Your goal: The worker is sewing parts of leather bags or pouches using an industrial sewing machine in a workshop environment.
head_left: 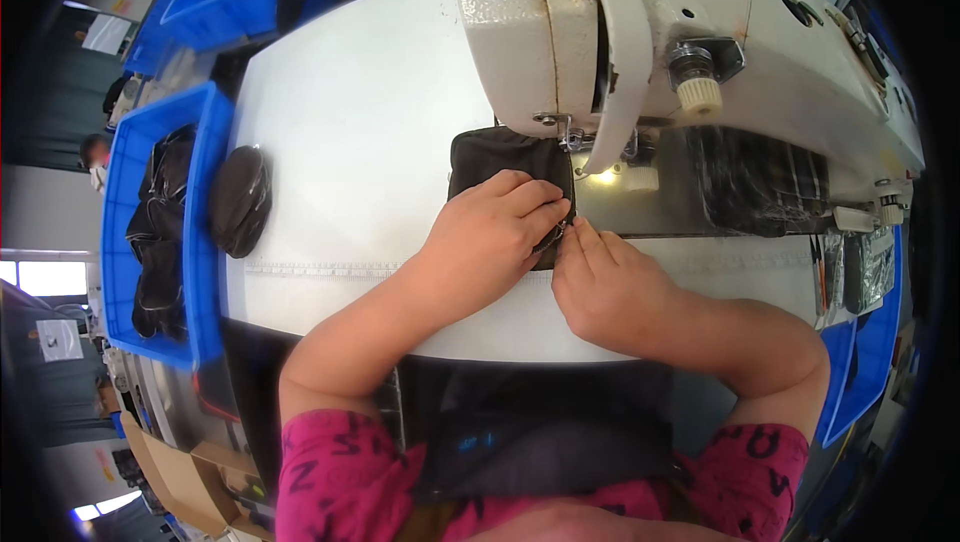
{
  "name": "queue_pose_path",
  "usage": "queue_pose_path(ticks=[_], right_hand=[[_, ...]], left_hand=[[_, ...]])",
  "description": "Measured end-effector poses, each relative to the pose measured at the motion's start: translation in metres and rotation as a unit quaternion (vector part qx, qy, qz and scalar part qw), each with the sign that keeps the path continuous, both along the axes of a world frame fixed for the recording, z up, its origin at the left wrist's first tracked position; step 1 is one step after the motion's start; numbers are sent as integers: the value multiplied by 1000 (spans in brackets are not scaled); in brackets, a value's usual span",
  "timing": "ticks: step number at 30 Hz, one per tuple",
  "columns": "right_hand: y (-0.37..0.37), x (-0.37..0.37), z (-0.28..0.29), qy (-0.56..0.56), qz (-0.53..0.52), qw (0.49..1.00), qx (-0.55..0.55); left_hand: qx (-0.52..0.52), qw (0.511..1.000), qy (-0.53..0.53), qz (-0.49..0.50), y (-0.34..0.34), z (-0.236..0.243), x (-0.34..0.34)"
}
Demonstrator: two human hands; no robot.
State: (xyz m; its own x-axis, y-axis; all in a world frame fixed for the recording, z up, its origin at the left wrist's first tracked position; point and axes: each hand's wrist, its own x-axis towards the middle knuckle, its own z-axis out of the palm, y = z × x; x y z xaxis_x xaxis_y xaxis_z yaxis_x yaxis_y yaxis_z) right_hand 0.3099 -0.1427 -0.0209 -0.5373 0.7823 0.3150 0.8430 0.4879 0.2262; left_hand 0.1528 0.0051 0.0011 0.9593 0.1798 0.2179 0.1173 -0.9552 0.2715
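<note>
One black, round-cornered fabric pouch (506, 156) lies on one white tabletop (350, 142) at one cream metal sewing machine (520, 52), long axis running near to far. Two hands meet there — the right hand (615, 287) pinches its right edge; the left hand (495, 232) covers it, closure unclear.

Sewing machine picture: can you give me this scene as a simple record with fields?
Machine: white metal sewing machine
Work: black fabric pouch at the needle area
Left hand: resting on the pouch, fingers bent toward its right edge
Right hand: fingertips at that edge
Far left: blue plastic bin holding dark items
Surface: smooth white tabletop
</note>
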Motion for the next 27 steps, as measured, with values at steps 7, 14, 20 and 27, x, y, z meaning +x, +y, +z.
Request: queue_pose_path(ticks=[7, 14, 20, 27], right_hand=[[4, 0, 1, 25, -18, 999, 18], [11, 5, -4, 64, -32, 997, 29], [14, 7, -3, 62, -41, 997, 21], [19, 17, -6, 143, -51, 988, -6]], left_hand=[[-6, 1000, 1, 19, 6, 1, 3], [9, 999, -19, 38, 16, -4, 11], [-14, 997, -62, 50, 22, -8, 11], [-291, 945, -48, 138, 30, -3, 7]])
